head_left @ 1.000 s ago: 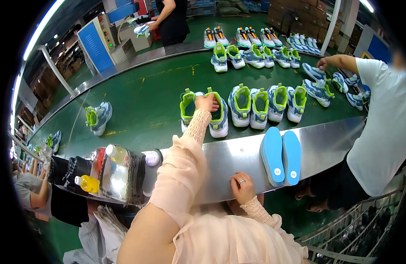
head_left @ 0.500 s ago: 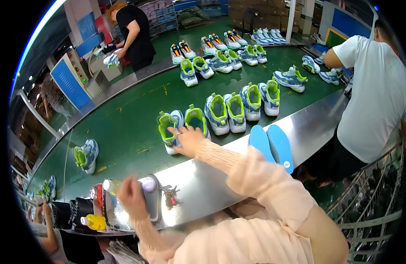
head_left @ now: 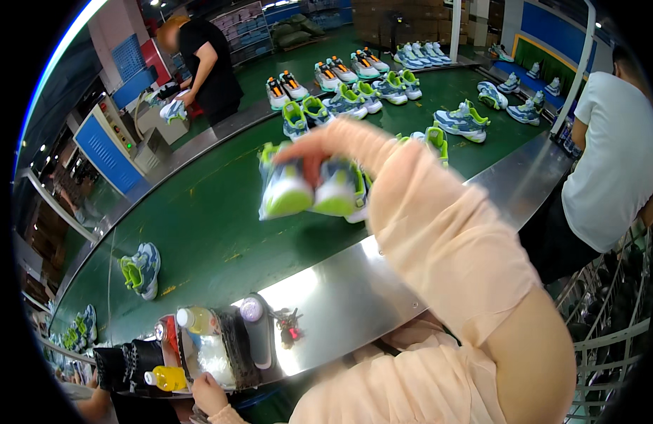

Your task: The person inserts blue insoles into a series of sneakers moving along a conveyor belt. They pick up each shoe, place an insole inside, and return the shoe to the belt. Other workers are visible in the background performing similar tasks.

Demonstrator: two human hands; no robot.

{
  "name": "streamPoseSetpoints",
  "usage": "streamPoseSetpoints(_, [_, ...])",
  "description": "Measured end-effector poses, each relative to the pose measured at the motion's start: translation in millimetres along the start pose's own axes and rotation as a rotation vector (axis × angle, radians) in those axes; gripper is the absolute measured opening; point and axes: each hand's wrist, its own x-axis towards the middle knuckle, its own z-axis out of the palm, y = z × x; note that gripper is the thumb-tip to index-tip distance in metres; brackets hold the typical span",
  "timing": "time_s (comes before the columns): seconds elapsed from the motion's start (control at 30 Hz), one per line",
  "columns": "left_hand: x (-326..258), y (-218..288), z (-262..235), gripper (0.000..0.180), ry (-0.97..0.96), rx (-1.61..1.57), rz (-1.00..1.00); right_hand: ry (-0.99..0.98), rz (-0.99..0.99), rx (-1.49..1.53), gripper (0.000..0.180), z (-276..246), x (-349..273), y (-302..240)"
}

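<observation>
Head cam: right hand (head_left: 312, 151) is gripping a pair of blue-and-white, lime-trimmed sneakers (head_left: 289, 189) over the green table (head_left: 213, 219), beyond its steel front edge (head_left: 354, 286). Left hand (head_left: 212, 394) is curling near a yellow plastic bottle (head_left: 168, 379), can't tell if pinching. Squeezing both evenly should prevent slipping imo.

From keys (head_left: 291, 328), you have: purple lid (head_left: 251, 309) just left; red can (head_left: 171, 331) further left; blue cabinet (head_left: 106, 150) beyond, leftward; wire rack (head_left: 609, 340) well right; cartons (head_left: 376, 27) far beyond.
</observation>
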Motion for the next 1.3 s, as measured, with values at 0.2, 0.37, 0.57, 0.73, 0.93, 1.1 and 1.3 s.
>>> streamPoseSetpoints(0.2, [16, 54, -62, 0.030, -0.341, -0.005, -0.180, 0.614, 0.073, 0.326, 0.051, -74, -269, -29])
streamPoseSetpoints(0.37, [46, 151, -89, 0.021, -0.700, -0.816, 0.122, 0.745, 0.322, -0.054, 0.052, -199, -332, 80])
streamPoseSetpoints(0.57, [133, 446, 37, 0.056, -0.532, -1.423, 0.132, 1.267, 0.785, -0.901, 0.058, -325, -257, 216])
streamPoseSetpoints(0.73, [76, 536, 134, 0.103, -0.514, -1.084, 0.381, 1.327, 0.752, -0.951, 0.060, -444, -229, 325])
streamPoseSetpoints(0.93, [61, 544, 113, 0.052, -0.564, -1.047, -0.087, 1.361, 0.601, -0.983, 0.055, -550, -158, 400])
streamPoseSetpoints(1.1, [59, 560, 144, 0.060, -0.594, -1.060, -0.151, 1.469, 0.512, -0.590, 0.055, -588, -119, 483])
streamPoseSetpoints(1.3, [59, 567, 160, 0.071, -0.577, -1.130, -0.199, 1.546, 0.154, -0.692, 0.027, -543, -110, 494])
